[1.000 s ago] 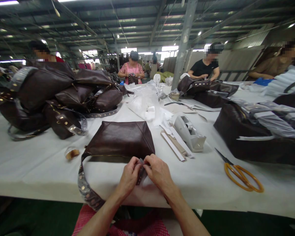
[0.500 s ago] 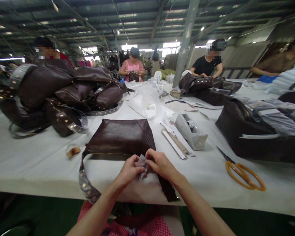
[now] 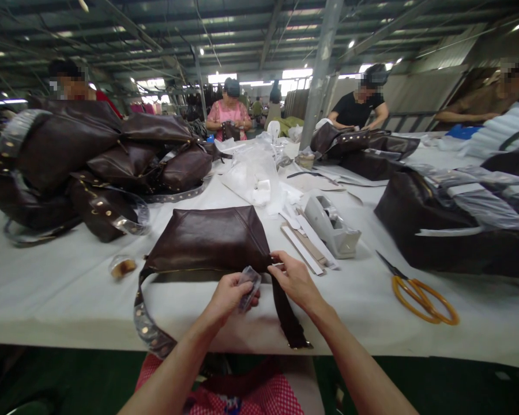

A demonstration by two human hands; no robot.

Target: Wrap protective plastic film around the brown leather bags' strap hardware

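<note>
A dark brown leather handbag (image 3: 211, 236) lies on its side on the white-covered table in front of me. My left hand (image 3: 231, 294), just below the bag's front edge, grips a small crumpled piece of clear plastic wrap (image 3: 249, 286). At the bag's right corner, my right hand (image 3: 294, 278) has its thumb and fingertips closed around the top of the dark strap (image 3: 288, 311); the exact grip is small and partly hidden. That strap runs down to the table edge. On the left, a studded strap (image 3: 145, 323) in plastic curves over the edge.
Orange-handled scissors (image 3: 421, 294) lie at right. A tape dispenser (image 3: 331, 227) stands beside card strips (image 3: 303, 248). A tape roll (image 3: 122, 267) is at left. Brown bags (image 3: 78, 144) are piled at left; another large bag (image 3: 454, 230) lies right. Co-workers (image 3: 229, 109) work across the table.
My right hand has left the plastic wrap and moved up and right to the strap at the bag's corner. The wrap stays in my left hand alone.
</note>
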